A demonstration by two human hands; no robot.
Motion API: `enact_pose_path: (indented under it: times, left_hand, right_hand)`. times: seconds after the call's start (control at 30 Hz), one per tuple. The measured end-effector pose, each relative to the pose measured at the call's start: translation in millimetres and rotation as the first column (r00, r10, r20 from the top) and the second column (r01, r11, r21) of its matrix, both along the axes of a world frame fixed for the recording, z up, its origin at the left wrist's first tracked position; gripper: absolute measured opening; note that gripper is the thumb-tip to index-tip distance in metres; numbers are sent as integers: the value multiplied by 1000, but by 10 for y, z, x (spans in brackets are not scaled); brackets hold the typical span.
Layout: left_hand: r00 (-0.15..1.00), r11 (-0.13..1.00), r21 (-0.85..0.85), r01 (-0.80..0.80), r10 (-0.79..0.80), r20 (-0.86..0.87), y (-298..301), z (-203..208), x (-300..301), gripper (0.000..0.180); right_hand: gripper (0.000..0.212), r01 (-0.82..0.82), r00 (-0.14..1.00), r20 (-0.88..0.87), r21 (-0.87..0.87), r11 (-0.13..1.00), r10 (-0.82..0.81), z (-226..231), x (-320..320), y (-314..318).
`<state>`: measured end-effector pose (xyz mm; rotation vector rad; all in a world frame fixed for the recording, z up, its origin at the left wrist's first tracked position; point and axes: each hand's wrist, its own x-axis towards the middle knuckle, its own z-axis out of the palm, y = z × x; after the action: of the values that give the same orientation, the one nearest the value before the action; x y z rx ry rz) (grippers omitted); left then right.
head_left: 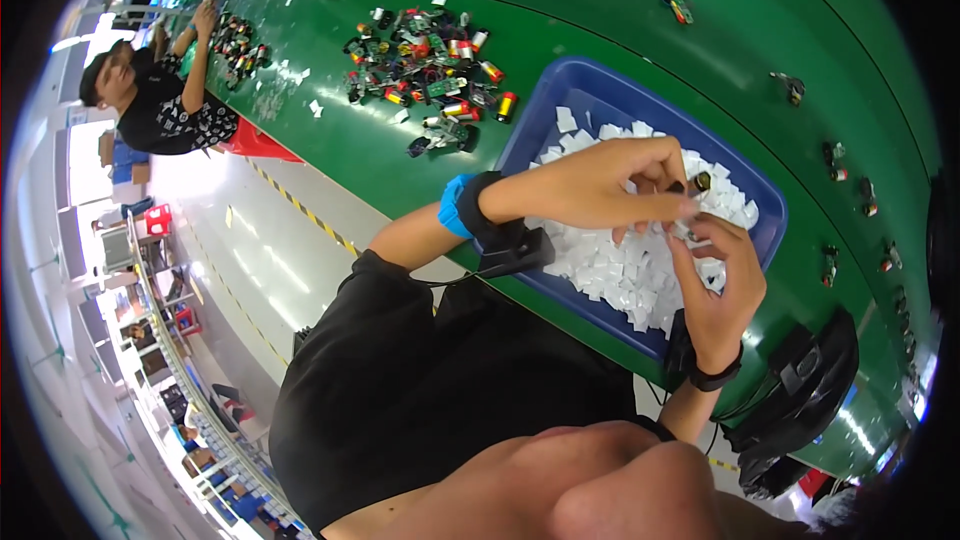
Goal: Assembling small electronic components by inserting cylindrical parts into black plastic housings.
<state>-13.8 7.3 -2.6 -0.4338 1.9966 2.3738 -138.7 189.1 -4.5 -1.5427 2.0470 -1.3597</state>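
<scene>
My left hand [625, 180], with a blue band at its wrist, reaches over a blue tray [577, 80]. Its thumb and fingers are pinched together on a small part with a dark round end [703, 182]. Coming up from the lower right, my right hand [728, 278] has its thumb and fingertips closed at the same spot, against the left fingertips. Something whitish shows between the two hands, but the fingers cover most of it. Beneath them, many small white paper-like pieces [640, 285] fill the tray.
On the green table [330, 155] lies a pile of small electronic assemblies [430, 70] with red and yellow cylinders. More assemblies [677, 7] are spaced along the far side. A black bag [815, 390] is at the right. Another person [165, 105] works at the far left.
</scene>
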Motion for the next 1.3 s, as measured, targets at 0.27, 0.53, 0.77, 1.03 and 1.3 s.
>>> enact_pose_path:
  times: [0.27,0.53,0.77,1.03,1.3]
  left_hand:
    - [1000,978,-209,9,-14,-24,34,53,4,31]
    - [987,870,-477,-125,58,-153,171,42,-2,22]
    - [963,856,-496,-143,4,-271,198,8,-4,14]
    - [996,780,-624,-44,-16,-90,256,99,51,14]
    - [980,888,-440,137,-186,-70,126,124,83,26]
  right_hand:
    - [21,36,997,-72,10,999,-35,-81,-2,10]
    - [9,171,862,469,91,981,-193,-40,-33,63]
    - [19,292,897,332,55,955,-293,57,-51,-35]
    - [25,-63,915,404,162,985,-8,26,-76,132]
    - [28,-25,954,301,72,997,2,89,-80,97]
